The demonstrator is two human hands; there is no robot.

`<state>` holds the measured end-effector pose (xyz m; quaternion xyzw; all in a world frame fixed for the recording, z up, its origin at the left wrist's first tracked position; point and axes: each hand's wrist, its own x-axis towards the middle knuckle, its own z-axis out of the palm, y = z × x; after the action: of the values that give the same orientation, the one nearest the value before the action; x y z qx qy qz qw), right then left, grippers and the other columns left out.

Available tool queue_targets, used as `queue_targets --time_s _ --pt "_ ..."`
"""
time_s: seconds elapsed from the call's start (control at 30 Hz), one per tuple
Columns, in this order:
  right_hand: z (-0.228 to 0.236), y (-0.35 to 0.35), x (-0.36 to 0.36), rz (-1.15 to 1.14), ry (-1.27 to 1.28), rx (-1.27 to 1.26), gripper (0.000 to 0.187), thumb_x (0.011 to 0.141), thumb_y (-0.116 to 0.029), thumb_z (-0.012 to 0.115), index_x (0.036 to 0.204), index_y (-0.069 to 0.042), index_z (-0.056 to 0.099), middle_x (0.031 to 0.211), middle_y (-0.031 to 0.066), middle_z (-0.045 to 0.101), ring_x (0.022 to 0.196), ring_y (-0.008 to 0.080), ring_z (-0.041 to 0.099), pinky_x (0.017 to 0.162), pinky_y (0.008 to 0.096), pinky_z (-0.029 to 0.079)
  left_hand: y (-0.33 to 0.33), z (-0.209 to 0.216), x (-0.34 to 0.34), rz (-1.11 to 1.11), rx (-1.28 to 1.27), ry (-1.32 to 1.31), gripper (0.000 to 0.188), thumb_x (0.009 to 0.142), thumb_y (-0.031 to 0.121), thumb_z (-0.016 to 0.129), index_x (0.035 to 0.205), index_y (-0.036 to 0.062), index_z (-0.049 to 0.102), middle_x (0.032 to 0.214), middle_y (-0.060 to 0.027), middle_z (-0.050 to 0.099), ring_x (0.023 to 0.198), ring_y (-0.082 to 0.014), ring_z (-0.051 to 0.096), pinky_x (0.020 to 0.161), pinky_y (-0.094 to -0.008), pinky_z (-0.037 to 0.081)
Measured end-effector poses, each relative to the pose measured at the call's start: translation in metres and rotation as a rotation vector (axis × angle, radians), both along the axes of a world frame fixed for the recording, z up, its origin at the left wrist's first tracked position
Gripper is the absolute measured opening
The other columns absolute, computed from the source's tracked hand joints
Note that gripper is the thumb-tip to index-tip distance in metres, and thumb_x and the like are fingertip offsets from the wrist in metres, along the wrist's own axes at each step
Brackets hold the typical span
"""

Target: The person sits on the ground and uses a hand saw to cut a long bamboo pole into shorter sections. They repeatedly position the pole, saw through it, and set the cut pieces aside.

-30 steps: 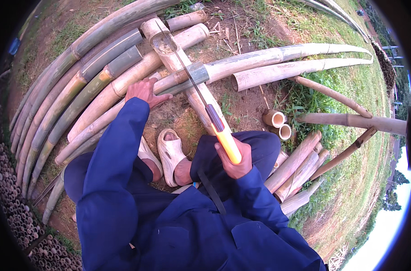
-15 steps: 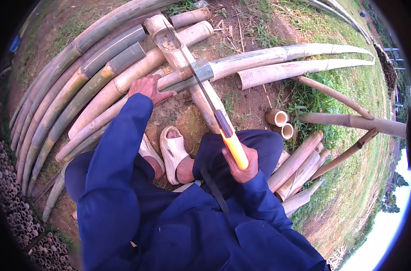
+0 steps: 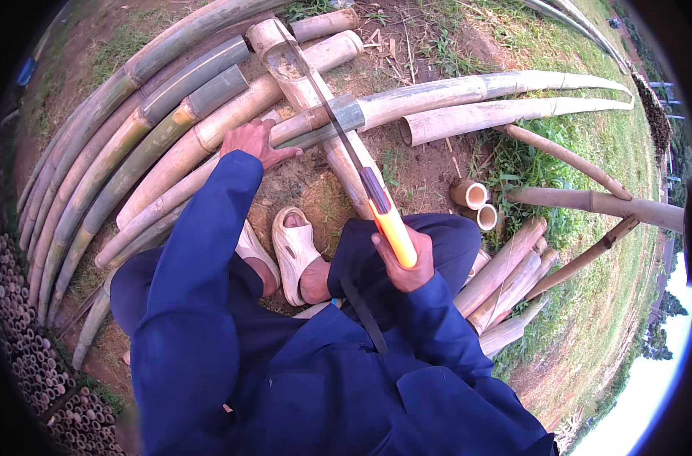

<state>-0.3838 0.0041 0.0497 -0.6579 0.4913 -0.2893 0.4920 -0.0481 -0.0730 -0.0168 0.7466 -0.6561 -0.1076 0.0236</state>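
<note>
My right hand is closed around the orange-yellow handle of a hand saw. Its long, dark blade points away from me and crosses a bamboo pole where a greenish band shows. Whether the teeth are inside a cut is too fine to see. To the left of the blade, my left hand grips the same pole from above, thumb stretched toward the saw. Under the pole lies a thick bamboo support with a hollowed opening near its far end.
Several long bamboo poles lie side by side at the left. Two short bamboo cups and split pieces sit by my right knee. A propped bamboo frame stands at the right. Many cut tubes are stacked at lower left.
My right hand and the saw have moved slightly away from me, along the blade's line. My left hand stays on the pole, which lies in the same place.
</note>
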Motion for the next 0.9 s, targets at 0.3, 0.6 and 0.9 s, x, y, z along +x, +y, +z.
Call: queue_targets --time_s 0.3,0.6,0.9 --pt "-0.003 0.003 -0.008 -0.001 0.053 -0.007 0.014 0.092 -0.003 0.074 0.104 0.004 0.072 0.076 0.0134 0.070 0.065 0.0160 0.063 0.066 0.0316 0.052 -0.003 -0.006 -0.005 0.022 -0.055 0.032 0.093 0.069 0.084 0.072 0.116 0.0044 0.072 0.105 -0.0186 0.075 0.096 -0.0349 0.075 0.085 -0.0486 0.059" --pt "0.038 0.051 -0.054 0.034 0.124 -0.010 0.028 0.090 0.001 0.073 0.118 0.002 0.073 0.084 0.0133 0.074 0.074 0.0180 0.073 0.072 0.0296 0.055 0.000 -0.007 0.004 -0.027 -0.019 -0.038 0.096 0.068 0.088 0.069 0.119 0.0062 0.070 0.103 -0.0180 0.075 0.095 -0.0348 0.075 0.081 -0.0471 0.060" --pt "-0.010 -0.050 0.039 0.010 -0.104 -0.057 0.011 0.094 -0.007 0.073 0.093 0.003 0.069 0.066 0.0096 0.061 0.059 0.0117 0.053 0.059 0.0325 0.047 0.000 -0.009 -0.003 0.018 -0.062 0.026 0.092 0.069 0.083 0.073 0.118 0.0054 0.071 0.109 -0.0175 0.074 0.101 -0.0344 0.073 0.086 -0.0480 0.059"
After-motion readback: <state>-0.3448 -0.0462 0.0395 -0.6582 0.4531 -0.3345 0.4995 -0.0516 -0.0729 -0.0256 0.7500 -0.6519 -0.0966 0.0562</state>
